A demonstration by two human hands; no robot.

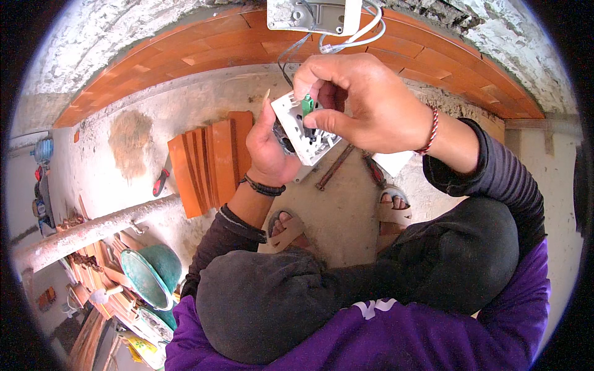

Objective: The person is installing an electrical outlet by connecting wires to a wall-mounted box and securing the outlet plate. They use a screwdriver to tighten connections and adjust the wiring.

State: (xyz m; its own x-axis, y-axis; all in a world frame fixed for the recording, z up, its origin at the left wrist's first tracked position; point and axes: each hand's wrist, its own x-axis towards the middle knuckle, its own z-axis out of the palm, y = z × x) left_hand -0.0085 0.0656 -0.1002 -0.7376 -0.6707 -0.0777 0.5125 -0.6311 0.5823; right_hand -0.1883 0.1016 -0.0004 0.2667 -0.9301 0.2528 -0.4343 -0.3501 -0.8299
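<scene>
My left hand (270, 151) grips an open white plastic box (307, 151) by its left side, fingers behind and thumb up along the edge. Inside the tilted box are small white clips and dark parts. My right hand (377, 105) reaches over it from the right, thumb and curled fingers closed around a small green connector (307, 105) at the box's upper part. Dark thin cables run up from behind my right fingers. Another white box (309, 15), with grey inside, sits on the wall above, and a looped pale cable (371, 38) with a clear plug hangs beside it.
Orange tiles (204, 167) lean together at left, near a red-and-black screwdriver (161, 180). Between my sandalled feet and the wall lie a rusty tool (334, 168), a red-handled tool (374, 170) and a white flat piece (392, 162). A pipe (111, 229) and green bucket (151, 272) are lower left.
</scene>
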